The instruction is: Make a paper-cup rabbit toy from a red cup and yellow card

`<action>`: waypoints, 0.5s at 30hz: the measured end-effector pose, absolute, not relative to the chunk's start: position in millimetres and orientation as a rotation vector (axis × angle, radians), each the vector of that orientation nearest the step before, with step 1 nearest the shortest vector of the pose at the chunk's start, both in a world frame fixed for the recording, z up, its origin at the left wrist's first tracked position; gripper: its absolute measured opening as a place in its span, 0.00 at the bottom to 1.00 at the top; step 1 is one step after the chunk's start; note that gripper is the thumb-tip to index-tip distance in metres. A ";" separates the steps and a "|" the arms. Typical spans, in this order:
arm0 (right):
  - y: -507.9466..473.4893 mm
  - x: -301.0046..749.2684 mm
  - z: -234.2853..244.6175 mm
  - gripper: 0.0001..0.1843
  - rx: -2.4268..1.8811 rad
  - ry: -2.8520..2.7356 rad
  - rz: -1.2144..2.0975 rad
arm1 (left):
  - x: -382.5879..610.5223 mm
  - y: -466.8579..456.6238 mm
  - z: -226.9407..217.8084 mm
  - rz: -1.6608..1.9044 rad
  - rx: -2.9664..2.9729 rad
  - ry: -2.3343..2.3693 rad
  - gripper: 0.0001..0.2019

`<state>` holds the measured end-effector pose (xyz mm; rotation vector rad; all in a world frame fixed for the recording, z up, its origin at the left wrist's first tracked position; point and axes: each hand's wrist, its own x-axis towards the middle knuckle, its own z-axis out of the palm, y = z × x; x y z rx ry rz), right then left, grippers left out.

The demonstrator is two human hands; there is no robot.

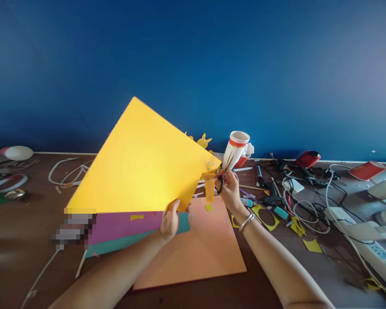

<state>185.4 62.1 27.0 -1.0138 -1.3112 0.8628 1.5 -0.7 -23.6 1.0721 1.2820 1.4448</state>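
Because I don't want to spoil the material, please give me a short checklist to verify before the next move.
1. Left hand gripping the yellow sheet near a lower corner: ok.
2. Right hand holding the scissors: ok.
3. Scissors apart from the stacked paper cups: cannot tell; they overlap in this view.
4. Yellow sheet resting flat on the table: not ok; it is held up.
5. Yellow cut-out scraps tidied away: not ok; several lie at right.

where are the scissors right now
In the head view, just right of centre, the scissors are in the right hand, beside a corner of the yellow sheet and in front of the paper cups.
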 end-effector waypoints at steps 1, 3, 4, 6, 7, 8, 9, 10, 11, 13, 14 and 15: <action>65.3 191.8 29.6 0.09 -1.046 -1.325 0.773 | 1.7 -1.3 -21.7 1.449 1.071 1.238 0.19; 71.2 203.8 35.3 0.09 -1.067 -1.308 0.659 | 1.7 -1.7 -18.2 1.483 1.050 1.150 0.19; 73.5 208.9 38.4 0.09 -1.054 -1.274 0.654 | 1.8 -1.6 -16.5 1.502 1.027 1.119 0.18; 76.5 217.1 44.7 0.12 -1.023 -1.197 0.690 | 3.0 -2.1 -12.4 1.503 0.968 1.071 0.18; 77.1 219.9 47.6 0.13 -1.011 -1.167 0.719 | 4.3 -3.2 -10.0 1.484 0.938 1.052 0.18; 77.4 221.9 50.1 0.14 -1.003 -1.146 0.746 | 6.1 -5.0 -7.3 1.458 0.914 1.035 0.19; 77.2 223.1 52.2 0.14 -0.996 -1.130 0.773 | 8.3 -7.7 -4.5 1.428 0.905 1.019 0.21; 76.9 223.7 53.7 0.15 -0.991 -1.118 0.801 | 10.8 -11.4 -1.7 1.414 0.900 1.014 0.22; 76.4 223.7 54.7 0.14 -0.987 -1.110 0.829 | 13.6 -16.0 0.8 1.395 0.906 1.011 0.22; 75.3 222.5 55.5 0.14 -0.978 -1.100 0.878 | 19.4 -26.6 4.5 1.348 0.977 1.020 0.25; 74.8 221.6 55.5 0.14 -0.972 -1.097 0.902 | 22.3 -32.1 5.6 1.317 1.001 1.025 0.26; 74.4 220.6 55.4 0.14 -0.964 -1.097 0.923 | 25.2 -37.4 6.2 1.306 0.990 1.038 0.26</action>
